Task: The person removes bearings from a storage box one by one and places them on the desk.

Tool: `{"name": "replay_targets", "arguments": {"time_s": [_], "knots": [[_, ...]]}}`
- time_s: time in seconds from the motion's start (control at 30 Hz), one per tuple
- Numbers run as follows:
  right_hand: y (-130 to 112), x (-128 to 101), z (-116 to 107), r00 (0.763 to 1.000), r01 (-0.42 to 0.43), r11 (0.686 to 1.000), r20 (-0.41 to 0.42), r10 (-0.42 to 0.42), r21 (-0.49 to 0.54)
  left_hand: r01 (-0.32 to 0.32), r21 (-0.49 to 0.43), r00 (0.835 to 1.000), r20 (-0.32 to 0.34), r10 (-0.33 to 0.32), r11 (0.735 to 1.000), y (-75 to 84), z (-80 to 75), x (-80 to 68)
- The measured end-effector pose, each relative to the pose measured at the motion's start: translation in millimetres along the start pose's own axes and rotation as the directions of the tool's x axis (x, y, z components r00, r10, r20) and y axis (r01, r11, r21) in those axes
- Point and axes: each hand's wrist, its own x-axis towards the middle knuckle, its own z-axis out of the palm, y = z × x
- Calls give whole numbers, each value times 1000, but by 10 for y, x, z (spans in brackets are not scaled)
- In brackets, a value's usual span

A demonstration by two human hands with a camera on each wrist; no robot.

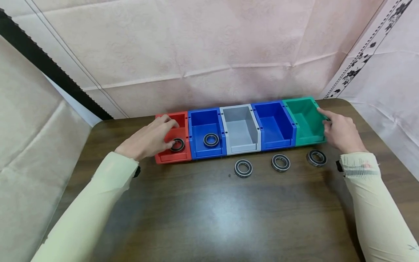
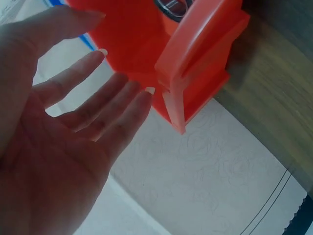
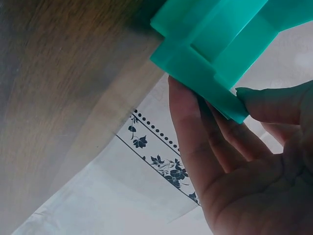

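I see five bins in a row at the back of the bench (image 1: 203, 218). My left hand (image 1: 148, 138) rests with straight, spread fingers (image 2: 88, 105) against the outer side of the red bin (image 1: 173, 140), which holds one bearing (image 1: 178, 145). My right hand (image 1: 340, 133) lies against the outer wall of the green bin (image 1: 306, 120), fingers (image 3: 188, 127) extended along its edge, thumb on the corner. Another bearing (image 1: 211, 140) sits in the blue bin (image 1: 206, 133) beside the red one. Three bearings (image 1: 280, 162) lie on the bench in front of the grey bin (image 1: 240, 127), second blue bin (image 1: 275, 125) and green bin.
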Motion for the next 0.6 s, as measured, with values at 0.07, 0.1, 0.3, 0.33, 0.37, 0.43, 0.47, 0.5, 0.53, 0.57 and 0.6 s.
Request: {"name": "replay_targets", "arguments": {"time_s": [0.07,0.1,0.3,0.33,0.37,0.43,0.47,0.5,0.53,0.57,0.6], "knots": [[-14,6,6,1000,2,1000,-1,-2,0,-4,10,999,33,4,1000,-13,7,24],[-22,10,9,1000,4,1000,-2,-4,2,-7,16,999,49,7,1000,-15,10,32],[-43,20,18,1000,12,1000,-13,-12,-1,-39,43,991,133,33,998,8,46,103],[-42,20,19,1000,14,1000,-13,-14,-3,-38,46,990,141,31,998,16,54,119],[-37,20,19,1000,14,1000,-8,-14,-2,-37,47,989,148,29,998,22,64,135],[-37,25,24,1000,15,1000,-6,-15,-3,-35,49,987,158,27,998,32,84,164],[-33,27,27,1000,12,1000,-2,-12,-3,-31,49,986,163,23,998,36,92,175],[-29,27,28,1000,9,1000,1,-9,-6,-28,49,986,163,20,998,40,103,189],[-20,24,28,1000,5,1000,4,-5,-8,-26,48,987,162,18,998,41,115,205],[-14,21,29,1000,-1,1000,6,1,-12,-26,47,987,162,19,999,41,128,221],[-7,18,31,1000,-3,1000,5,3,-15,-26,46,987,162,19,999,40,139,238]]}}
